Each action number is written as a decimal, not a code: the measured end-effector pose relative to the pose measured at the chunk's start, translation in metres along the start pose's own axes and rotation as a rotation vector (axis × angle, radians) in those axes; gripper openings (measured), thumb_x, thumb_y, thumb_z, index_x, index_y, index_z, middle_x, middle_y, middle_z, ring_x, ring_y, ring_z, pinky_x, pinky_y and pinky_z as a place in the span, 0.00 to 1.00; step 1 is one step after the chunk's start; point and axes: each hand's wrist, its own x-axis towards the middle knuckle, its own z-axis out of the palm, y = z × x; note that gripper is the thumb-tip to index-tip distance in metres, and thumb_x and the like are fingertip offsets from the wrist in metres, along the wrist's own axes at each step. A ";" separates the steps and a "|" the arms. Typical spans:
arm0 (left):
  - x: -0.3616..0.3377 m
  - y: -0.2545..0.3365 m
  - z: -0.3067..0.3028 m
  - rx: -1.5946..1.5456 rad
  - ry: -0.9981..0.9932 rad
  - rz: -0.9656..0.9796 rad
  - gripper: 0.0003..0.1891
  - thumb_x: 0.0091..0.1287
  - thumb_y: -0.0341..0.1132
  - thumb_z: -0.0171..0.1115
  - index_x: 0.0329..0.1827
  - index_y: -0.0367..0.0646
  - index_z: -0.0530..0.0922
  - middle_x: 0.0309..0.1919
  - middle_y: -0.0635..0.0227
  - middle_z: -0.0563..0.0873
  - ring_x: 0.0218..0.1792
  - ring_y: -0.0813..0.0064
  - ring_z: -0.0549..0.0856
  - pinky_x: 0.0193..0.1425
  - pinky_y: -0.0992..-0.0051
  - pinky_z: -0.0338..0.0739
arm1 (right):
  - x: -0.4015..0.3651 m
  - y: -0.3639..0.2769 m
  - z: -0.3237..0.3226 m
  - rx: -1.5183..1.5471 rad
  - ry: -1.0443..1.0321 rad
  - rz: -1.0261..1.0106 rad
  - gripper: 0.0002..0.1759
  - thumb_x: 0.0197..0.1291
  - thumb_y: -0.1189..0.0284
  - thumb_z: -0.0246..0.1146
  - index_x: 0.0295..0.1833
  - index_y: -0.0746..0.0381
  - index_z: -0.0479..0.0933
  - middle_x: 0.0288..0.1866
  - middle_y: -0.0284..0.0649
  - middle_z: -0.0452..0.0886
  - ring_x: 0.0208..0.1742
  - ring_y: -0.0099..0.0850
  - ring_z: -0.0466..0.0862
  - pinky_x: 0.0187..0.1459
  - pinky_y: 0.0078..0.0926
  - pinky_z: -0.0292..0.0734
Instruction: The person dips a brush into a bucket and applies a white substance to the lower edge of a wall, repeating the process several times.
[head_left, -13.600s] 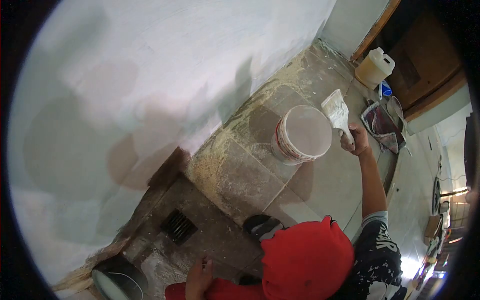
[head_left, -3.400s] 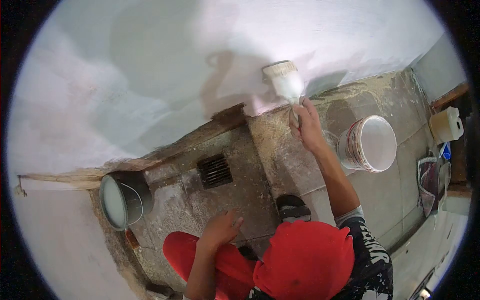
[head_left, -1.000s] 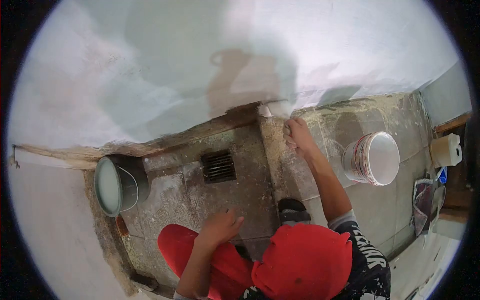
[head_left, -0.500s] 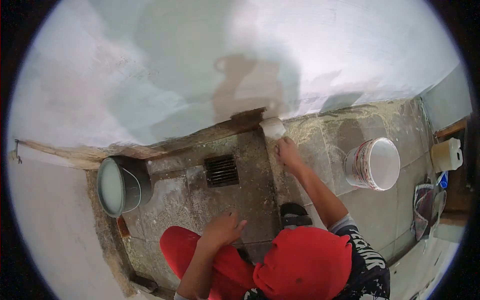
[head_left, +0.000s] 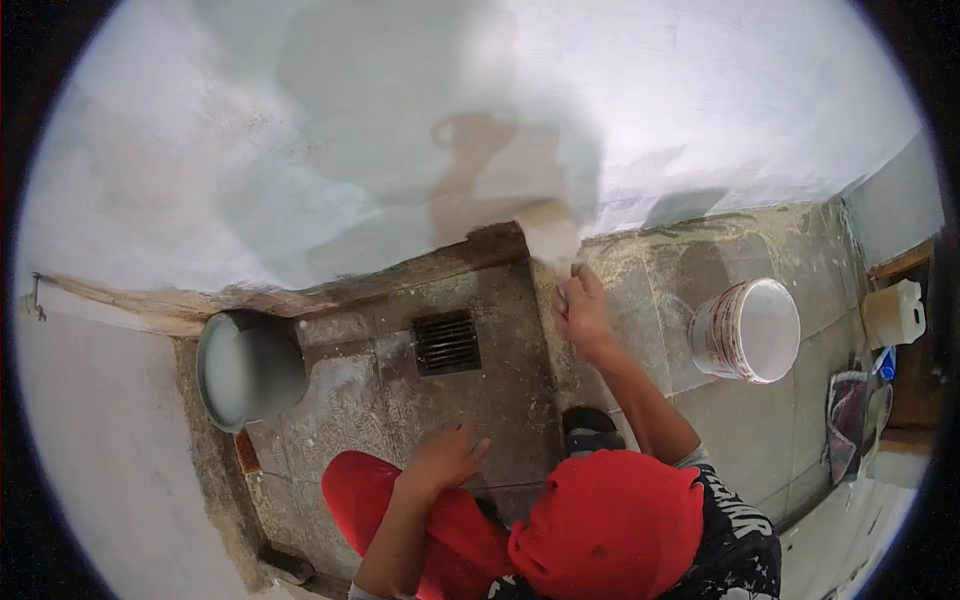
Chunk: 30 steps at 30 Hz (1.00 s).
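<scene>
Pale, patchy wall (head_left: 390,120) meets a stained tiled floor (head_left: 510,420), with a dark drain grate (head_left: 447,343) set into the lower part. Near the wall at the left, a dark bucket (head_left: 285,365) shows a whitish filling (head_left: 222,375) at its round mouth; blur hides its depth. On the floor at the right, a white bucket (head_left: 718,335) with reddish streaks down its side is pale inside, though whether that is paint or bare plastic I cannot tell. Beyond it, near a crumpled cloth (head_left: 847,415), stands a yellowish jug (head_left: 893,313) with a moulded handle; its contents cannot be made out.

The right hand (head_left: 580,310) has its grip closed round the handle of a wide brush (head_left: 550,240), blurred, at the wall's foot between the two buckets. The left hand (head_left: 448,455), loosely curled with nothing visible in its grip, is by the red-clad knee (head_left: 365,490).
</scene>
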 end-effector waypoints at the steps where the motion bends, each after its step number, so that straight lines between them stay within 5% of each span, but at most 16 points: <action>1: 0.000 -0.001 0.003 0.014 0.014 -0.001 0.27 0.76 0.53 0.52 0.65 0.39 0.73 0.49 0.40 0.85 0.51 0.39 0.84 0.57 0.48 0.78 | 0.004 0.012 -0.005 -0.008 0.016 0.097 0.03 0.71 0.69 0.52 0.47 0.55 0.67 0.24 0.29 0.65 0.15 0.20 0.61 0.15 0.22 0.53; 5: -0.002 0.000 0.005 0.023 0.010 0.012 0.30 0.76 0.55 0.52 0.70 0.41 0.71 0.50 0.39 0.85 0.53 0.40 0.84 0.58 0.48 0.77 | 0.036 0.054 -0.016 -0.121 0.128 0.281 0.03 0.70 0.69 0.52 0.43 0.54 0.65 0.24 0.30 0.65 0.15 0.21 0.61 0.14 0.25 0.53; 8: -0.004 0.005 0.001 -0.001 0.005 -0.003 0.31 0.76 0.56 0.51 0.70 0.40 0.71 0.53 0.39 0.84 0.56 0.41 0.83 0.60 0.49 0.77 | 0.066 0.055 -0.013 -0.194 0.152 0.204 0.04 0.70 0.69 0.52 0.42 0.54 0.64 0.23 0.30 0.64 0.15 0.21 0.61 0.14 0.26 0.52; 12: -0.001 -0.001 0.006 0.027 0.024 0.026 0.31 0.76 0.56 0.50 0.71 0.40 0.71 0.55 0.39 0.83 0.58 0.42 0.82 0.62 0.50 0.76 | 0.044 -0.006 0.006 0.058 0.055 0.287 0.04 0.71 0.68 0.52 0.44 0.54 0.64 0.23 0.30 0.65 0.15 0.20 0.61 0.14 0.24 0.51; 17: 0.003 0.000 0.006 0.061 -0.049 0.016 0.32 0.77 0.57 0.49 0.72 0.39 0.69 0.54 0.39 0.83 0.57 0.41 0.82 0.61 0.49 0.76 | -0.003 -0.043 0.014 0.083 -0.086 -0.031 0.03 0.73 0.68 0.51 0.45 0.53 0.65 0.23 0.28 0.64 0.14 0.17 0.59 0.14 0.20 0.50; 20: 0.002 0.002 0.002 0.044 -0.019 -0.003 0.25 0.76 0.52 0.51 0.62 0.38 0.74 0.54 0.44 0.83 0.56 0.42 0.82 0.59 0.49 0.77 | -0.003 -0.020 0.006 0.060 -0.036 -0.004 0.02 0.73 0.69 0.50 0.46 0.54 0.66 0.23 0.28 0.64 0.16 0.16 0.60 0.14 0.20 0.52; 26: -0.002 0.009 -0.001 0.040 -0.011 0.008 0.25 0.76 0.52 0.51 0.62 0.38 0.74 0.54 0.44 0.83 0.57 0.43 0.82 0.59 0.48 0.77 | 0.026 0.074 -0.030 -0.228 0.035 0.208 0.04 0.72 0.68 0.50 0.46 0.56 0.66 0.27 0.30 0.67 0.21 0.20 0.67 0.17 0.24 0.60; 30: 0.000 0.003 0.003 0.033 -0.009 0.010 0.25 0.76 0.52 0.51 0.61 0.38 0.73 0.54 0.43 0.83 0.56 0.42 0.82 0.59 0.48 0.77 | 0.037 0.082 -0.023 -0.319 0.107 0.210 0.06 0.72 0.67 0.51 0.46 0.58 0.66 0.29 0.33 0.70 0.22 0.23 0.68 0.18 0.27 0.62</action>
